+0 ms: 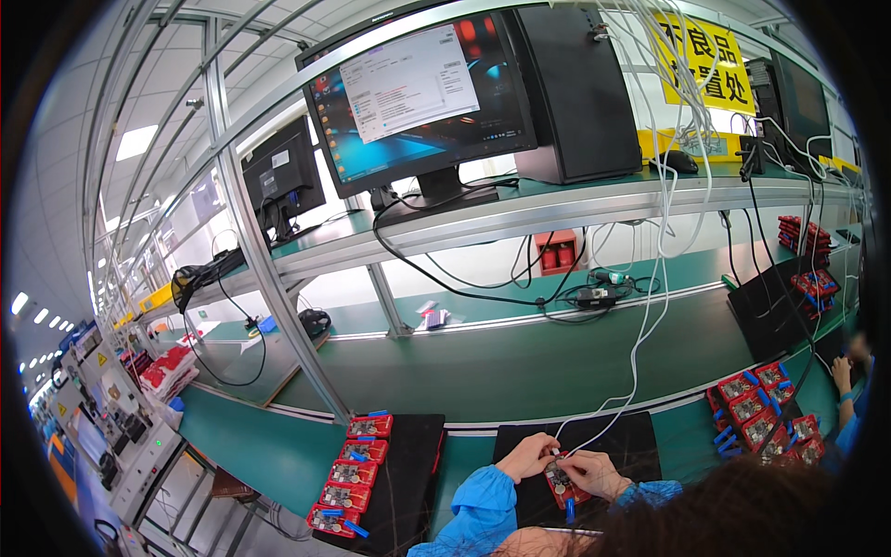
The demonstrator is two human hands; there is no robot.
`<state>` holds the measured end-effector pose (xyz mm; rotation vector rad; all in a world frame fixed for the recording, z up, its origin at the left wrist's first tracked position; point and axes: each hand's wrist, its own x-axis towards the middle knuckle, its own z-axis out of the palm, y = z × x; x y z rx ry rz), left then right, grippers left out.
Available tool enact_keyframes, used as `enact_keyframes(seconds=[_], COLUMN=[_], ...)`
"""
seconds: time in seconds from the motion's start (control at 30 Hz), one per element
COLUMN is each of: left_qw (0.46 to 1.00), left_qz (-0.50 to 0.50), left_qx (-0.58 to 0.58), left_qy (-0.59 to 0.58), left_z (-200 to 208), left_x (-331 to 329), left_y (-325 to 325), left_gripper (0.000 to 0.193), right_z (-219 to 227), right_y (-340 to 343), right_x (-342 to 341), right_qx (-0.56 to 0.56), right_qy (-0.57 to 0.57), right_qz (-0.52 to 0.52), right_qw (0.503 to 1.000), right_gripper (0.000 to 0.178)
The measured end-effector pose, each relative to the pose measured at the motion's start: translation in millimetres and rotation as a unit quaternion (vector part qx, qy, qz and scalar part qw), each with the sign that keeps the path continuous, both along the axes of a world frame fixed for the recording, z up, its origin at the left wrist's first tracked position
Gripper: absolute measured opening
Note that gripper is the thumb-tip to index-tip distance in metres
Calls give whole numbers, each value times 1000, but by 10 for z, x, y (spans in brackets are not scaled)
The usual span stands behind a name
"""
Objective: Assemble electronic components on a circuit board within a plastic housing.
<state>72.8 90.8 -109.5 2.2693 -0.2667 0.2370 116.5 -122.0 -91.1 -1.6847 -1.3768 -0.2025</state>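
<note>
Green benches (557, 362) run through an assembly hall, with a metal-framed shelf above carrying two monitors, the larger one (422, 93) lit straight ahead. On the near bench lie two black mats; the person's hands meet over the mat in front (640, 436). A small red circuit board (561, 485) sits between the hands at the mat's near edge, with a blue tab poking out below it. The left hand (527, 457) bends down at the wrist, fingers curled together and pinching a white cable (631, 371) just above the board's top edge. The right hand (594, 473) lies beside and partly over the board, fingers closed on its right side. Both forearms wear blue sleeves and enter from the lower edge. Five similar red boards (351, 478) lie in a column on the left mat. Another cluster of red boards (761, 408), too overlapped to count, sits to the right, near another person's hand (843, 371).
</note>
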Motion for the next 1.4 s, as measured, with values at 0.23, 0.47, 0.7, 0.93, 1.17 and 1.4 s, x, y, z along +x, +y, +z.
enact_keyframes(seconds=[0.23, 0.47, 0.7, 0.93, 1.17, 1.4], left_qw=[1000, 994, 965, 982, 982, 984], left_qz=[-5, -2, 148, 135, 135, 125], left_qx=[-11, -110, -215, -130, -132, -122], left_qy=[11, 14, -1, -2, -7, -27], left_z=[4, -13, -210, -132, -168, -186], left_x=[-2, 1, 82, 69, 69, 81], left_y=[11, 59, 206, 132, 140, 124], left_gripper=[30, 26, 22, 18, 17, 16], right_z=[-35, 101, 83, 82, 99, 101], right_y=[2, -23, -15, -33, -30, -60], right_x=[11, -50, -42, -26, -47, -48], right_qx=[-6, 1, 1, -3, -9, -9], right_qy=[-9, 2, 8, 11, 20, 16], right_qz=[-6, -9, -2, -10, -11, -22], right_qw=[1000, 1000, 1000, 1000, 1000, 1000], right_gripper=[16, 12, 13, 14, 15, 15])
